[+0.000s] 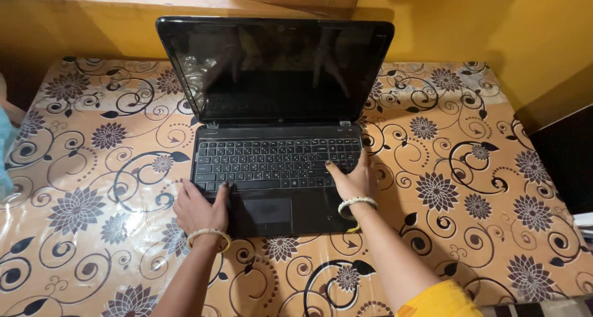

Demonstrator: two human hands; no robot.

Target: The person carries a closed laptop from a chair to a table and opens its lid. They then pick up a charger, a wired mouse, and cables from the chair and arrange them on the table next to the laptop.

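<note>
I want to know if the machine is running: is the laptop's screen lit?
No, the laptop screen is dark and only mirrors the room, while the left hand and right hand rest on its base.

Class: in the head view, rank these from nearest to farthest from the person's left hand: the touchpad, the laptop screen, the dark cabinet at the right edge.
From the left hand:
1. Touchpad, just to its right on the laptop's front.
2. Laptop screen, up behind the keyboard.
3. Dark cabinet, far right past the table.

One screen only — the laptop screen point(275, 70), a dark, glossy rectangle in a black frame, stands tilted back at the table's far middle, unlit, showing faint reflections.
</note>
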